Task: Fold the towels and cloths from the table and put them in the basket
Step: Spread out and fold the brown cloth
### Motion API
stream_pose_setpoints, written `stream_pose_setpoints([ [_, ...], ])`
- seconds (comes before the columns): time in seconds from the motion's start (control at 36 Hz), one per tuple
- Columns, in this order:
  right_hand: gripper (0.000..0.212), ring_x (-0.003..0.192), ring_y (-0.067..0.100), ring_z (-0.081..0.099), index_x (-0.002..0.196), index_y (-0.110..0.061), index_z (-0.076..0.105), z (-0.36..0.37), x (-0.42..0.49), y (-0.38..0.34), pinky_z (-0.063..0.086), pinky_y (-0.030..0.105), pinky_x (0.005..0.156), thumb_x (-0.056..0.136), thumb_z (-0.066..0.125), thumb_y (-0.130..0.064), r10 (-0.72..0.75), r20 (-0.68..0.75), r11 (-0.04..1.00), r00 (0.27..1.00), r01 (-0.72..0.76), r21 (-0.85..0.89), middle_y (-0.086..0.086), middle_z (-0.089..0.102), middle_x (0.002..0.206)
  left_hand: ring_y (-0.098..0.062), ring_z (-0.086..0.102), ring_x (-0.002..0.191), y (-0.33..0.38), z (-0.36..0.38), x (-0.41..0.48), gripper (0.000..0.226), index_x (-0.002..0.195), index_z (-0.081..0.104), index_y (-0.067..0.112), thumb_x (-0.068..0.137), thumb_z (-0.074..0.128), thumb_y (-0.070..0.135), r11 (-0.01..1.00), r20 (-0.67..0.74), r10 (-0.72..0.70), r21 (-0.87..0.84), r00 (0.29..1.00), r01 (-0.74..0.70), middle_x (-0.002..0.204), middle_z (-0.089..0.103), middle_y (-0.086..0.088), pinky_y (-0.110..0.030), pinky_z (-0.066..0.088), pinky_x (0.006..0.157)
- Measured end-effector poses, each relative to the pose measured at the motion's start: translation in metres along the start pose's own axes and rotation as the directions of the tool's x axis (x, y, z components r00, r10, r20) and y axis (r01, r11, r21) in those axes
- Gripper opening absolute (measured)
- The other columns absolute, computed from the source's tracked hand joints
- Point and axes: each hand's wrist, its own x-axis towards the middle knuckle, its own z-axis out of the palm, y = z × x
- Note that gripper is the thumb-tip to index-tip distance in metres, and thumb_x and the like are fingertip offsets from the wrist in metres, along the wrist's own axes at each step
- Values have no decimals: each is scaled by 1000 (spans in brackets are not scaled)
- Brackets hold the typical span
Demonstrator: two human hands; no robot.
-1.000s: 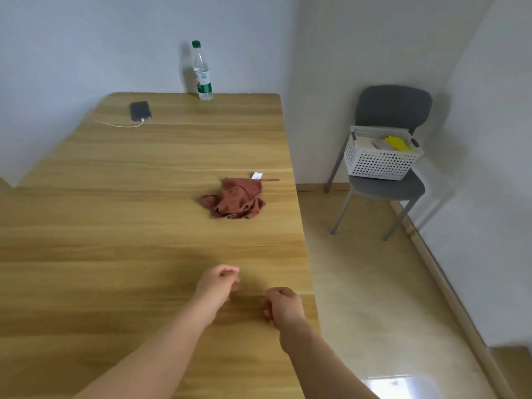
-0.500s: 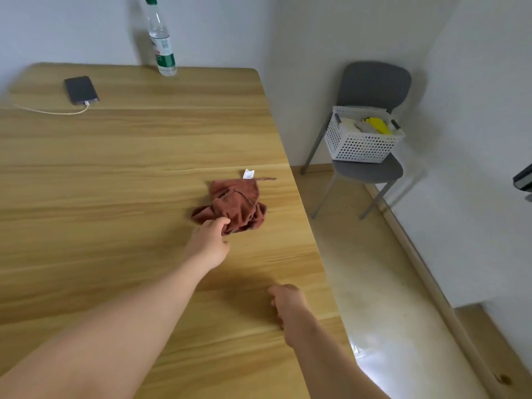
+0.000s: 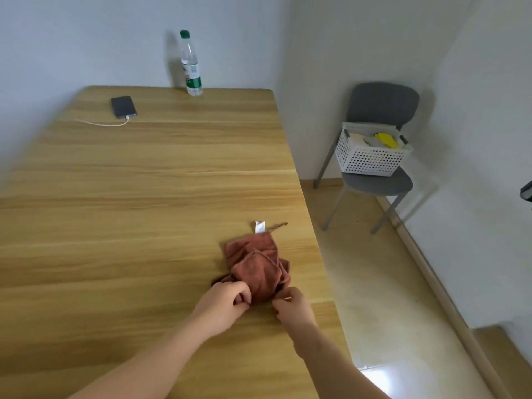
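Rust-brown terry, bunched in a heap, is the one cloth [image 3: 259,269] on the bench [image 3: 144,211]. It lies close to the right edge, toward the near end. The left grip [image 3: 227,300] has its fingers curled into the cloth's near left side, and the right grip [image 3: 290,308] pinches its near right side, so both are grasping fabric.

The likeliest trouble is the heap itself. The layers overlap, so either grip may be holding two thicknesses instead of a single corner, and a pull apart would then leave a twist rather than a flat sheet. With the right edge this close, a wide spread could also let a corner droop over it and drag the cloth toward the floor. The white label [image 3: 260,226] and thin hanging loop at the far end may poke out of the fold.

Count: two hands, one cloth, one label. At the far end there are one phone [image 3: 123,106] on one cable [image 3: 100,123] and one bottle [image 3: 190,64]. Off the bench stands one basket [image 3: 371,156] on one chair [image 3: 383,102], well apart from the cloth. It holds yellow and pale pieces too jumbled to count.
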Motion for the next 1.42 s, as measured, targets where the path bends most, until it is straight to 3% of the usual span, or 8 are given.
stream_pose_setpoints([
  [0.19,32,83,13,56,100,-31,42,-5,-29,-16,43,21,65,83,55,-8,-263,67,955,962,270,-123,-7,56,95,-17,59,82,34,-23,-19,34,68,43,42,90,58,20,995,-224,-20,-101,974,-3,85,58,16,-33,46,76],
  [0.33,37,101,14,52,110,-26,59,-13,-39,-41,44,22,82,79,55,-6,-475,33,867,880,474,-152,-3,56,102,-5,54,71,65,-51,-23,29,72,44,39,91,54,21,986,-322,28,-144,946,-78,78,60,15,-21,39,66],
  [0.47,16,69,14,53,81,-24,58,-32,-45,-61,43,24,63,85,53,-10,-522,50,834,851,522,-181,-8,57,68,-7,56,78,87,-79,-25,31,74,47,39,91,54,13,955,-431,72,-231,899,-187,76,58,15,-23,41,73],
  [0.61,6,74,13,53,87,-25,58,-47,-47,-75,35,9,51,90,55,-21,-581,7,780,814,559,-281,-6,59,78,-9,54,79,99,-111,-27,29,76,48,35,92,53,11,929,-561,89,-252,823,-272,80,57,13,-24,37,71],
  [0.97,19,96,22,54,105,-18,62,-52,-49,-84,44,27,71,91,52,-26,-577,-16,675,817,466,-572,-3,55,89,-2,50,71,113,-187,-36,29,78,49,31,92,52,6,811,-826,-16,-340,563,-476,77,55,9,-17,37,67],
  [1.11,22,83,17,47,105,-19,60,-55,-47,-96,37,26,66,95,44,-31,-569,-85,669,818,401,-626,-3,44,96,-19,60,93,92,-200,-31,11,94,62,23,90,57,15,992,-811,9,-68,585,-109,97,67,2,-25,38,75],
  [1.25,26,89,24,55,103,-19,63,-51,-39,-126,36,26,66,96,41,-30,-552,-145,677,821,340,-653,1,53,98,-27,61,102,61,-209,-16,22,108,66,26,94,49,22,929,-744,-98,169,660,329,110,68,-1,-30,44,74],
  [1.42,29,82,27,56,100,-20,65,-53,-29,-180,39,26,69,96,38,-27,-559,-223,709,799,321,-628,7,66,97,-13,61,50,43,-243,3,14,97,55,17,97,43,9,922,-689,-308,-387,656,26,74,66,8,-26,52,54],
])
